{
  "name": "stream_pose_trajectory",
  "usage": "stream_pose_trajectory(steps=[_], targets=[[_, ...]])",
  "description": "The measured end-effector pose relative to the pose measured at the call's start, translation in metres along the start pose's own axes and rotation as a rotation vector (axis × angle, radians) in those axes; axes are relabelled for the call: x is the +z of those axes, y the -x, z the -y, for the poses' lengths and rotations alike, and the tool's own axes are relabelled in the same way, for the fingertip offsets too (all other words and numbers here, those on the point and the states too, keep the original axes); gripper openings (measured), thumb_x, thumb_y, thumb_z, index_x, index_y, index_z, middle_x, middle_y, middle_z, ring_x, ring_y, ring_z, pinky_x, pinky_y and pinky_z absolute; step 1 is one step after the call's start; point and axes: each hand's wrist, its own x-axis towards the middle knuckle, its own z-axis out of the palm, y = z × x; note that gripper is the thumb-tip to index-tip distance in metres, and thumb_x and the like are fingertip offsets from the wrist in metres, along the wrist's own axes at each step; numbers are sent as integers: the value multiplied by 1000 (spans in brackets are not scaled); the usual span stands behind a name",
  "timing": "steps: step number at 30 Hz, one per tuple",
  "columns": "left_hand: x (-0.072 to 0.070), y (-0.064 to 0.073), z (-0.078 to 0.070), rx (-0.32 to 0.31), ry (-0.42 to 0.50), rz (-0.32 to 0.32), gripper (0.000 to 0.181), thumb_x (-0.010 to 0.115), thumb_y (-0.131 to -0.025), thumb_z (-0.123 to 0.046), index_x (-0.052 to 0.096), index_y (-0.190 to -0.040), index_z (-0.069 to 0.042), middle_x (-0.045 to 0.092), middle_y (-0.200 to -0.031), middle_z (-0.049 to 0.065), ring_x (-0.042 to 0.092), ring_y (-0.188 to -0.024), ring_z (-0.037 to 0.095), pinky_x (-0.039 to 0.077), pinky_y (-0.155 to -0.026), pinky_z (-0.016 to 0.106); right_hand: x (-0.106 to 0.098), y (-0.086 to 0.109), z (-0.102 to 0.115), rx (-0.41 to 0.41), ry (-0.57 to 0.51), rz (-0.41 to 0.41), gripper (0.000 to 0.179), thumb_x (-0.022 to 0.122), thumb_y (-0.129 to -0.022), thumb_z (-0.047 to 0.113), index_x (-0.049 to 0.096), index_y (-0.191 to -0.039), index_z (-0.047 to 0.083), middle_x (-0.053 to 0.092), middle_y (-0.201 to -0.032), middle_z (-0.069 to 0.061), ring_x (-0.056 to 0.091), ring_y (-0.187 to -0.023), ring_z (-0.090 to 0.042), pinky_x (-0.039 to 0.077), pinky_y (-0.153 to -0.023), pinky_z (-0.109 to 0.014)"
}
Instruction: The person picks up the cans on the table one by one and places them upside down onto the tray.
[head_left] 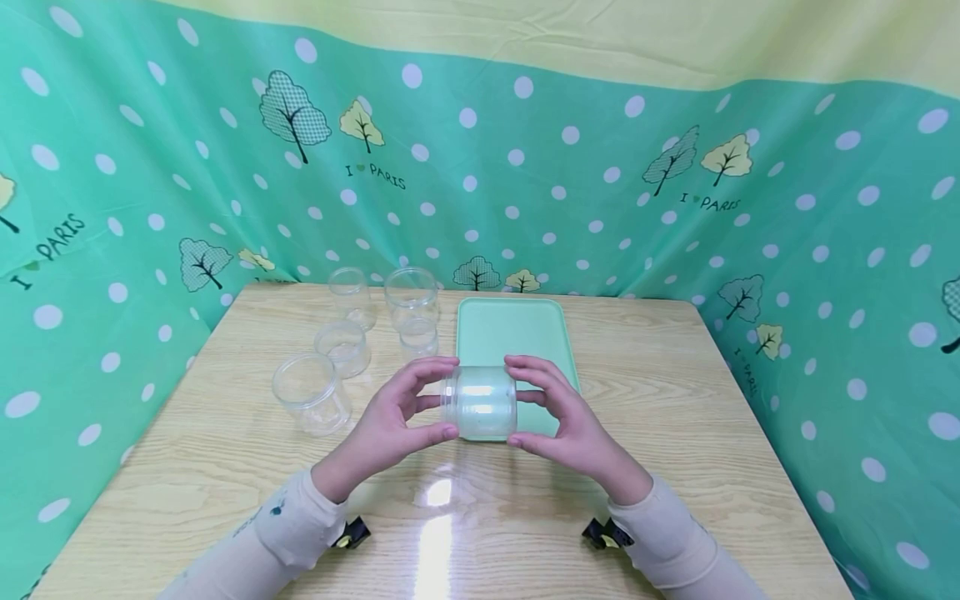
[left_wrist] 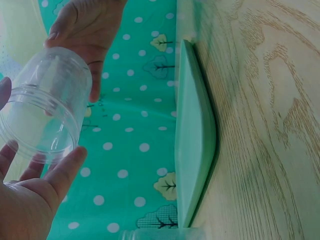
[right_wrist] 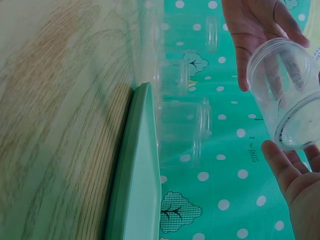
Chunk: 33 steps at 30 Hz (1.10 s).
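A clear plastic jar (head_left: 483,402) lies sideways in the air between both hands, over the near part of the green tray (head_left: 513,321). My left hand (head_left: 397,414) grips its ridged mouth end with thumb and fingertips. At the base end, my right hand (head_left: 558,410) holds it the same way. In the left wrist view the jar's open mouth (left_wrist: 37,125) faces the camera, and no lid is on it. The right wrist view shows the round base (right_wrist: 302,122) close to the right fingertips. Through its wall the jar looks empty.
Several clear jars of different sizes stand on the left of the wooden table (head_left: 660,375), among them a wide jar (head_left: 311,396) nearest the left forearm and a tall one (head_left: 352,298) at the back. A polka-dot green cloth (head_left: 517,200) hangs behind and at both sides.
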Motion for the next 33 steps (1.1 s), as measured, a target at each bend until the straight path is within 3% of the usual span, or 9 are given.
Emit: stream_pose_trajectory(steps=[12, 19, 23, 33], targets=[[0, -1, -1, 1, -12, 13, 72, 83, -81, 6, 50, -143, -9, 45, -155, 12, 47, -141, 24, 55, -103, 42, 1, 0, 0, -4, 16, -27, 81, 85, -74, -12, 47, -145, -3, 38, -153, -28, 43, -142, -35, 55, -104, -42], [-2, 0, -4, -37, -44, 18, 72, 84, -82, 1, 51, -143, -13, 47, -154, 0, 47, -140, 22, 56, -102, 40, 2, 0, 2, 10, 26, -22, 80, 85, -75, -10, 47, -145, -3, 39, -152, -28, 43, -142, -33, 55, -103, -42], [-2, 0, -4, -33, -46, 23, 73, 85, -81, 2, 50, -144, -13, 47, -154, -1, 46, -141, 22, 56, -102, 41, 2, -1, 2, -3, 34, -22, 81, 86, -74, -10, 47, -144, -4, 39, -151, -29, 43, -142, -34, 55, -103, -41], [-4, 0, -2, -15, -48, 53, 75, 84, -81, 3, 48, -146, -11, 43, -156, 12, 45, -142, 22, 55, -104, 40, 0, -1, 5, -15, 60, -19, 79, 86, -74, -8, 48, -143, -3, 41, -150, -28, 45, -140, -33, 55, -103, -41]])
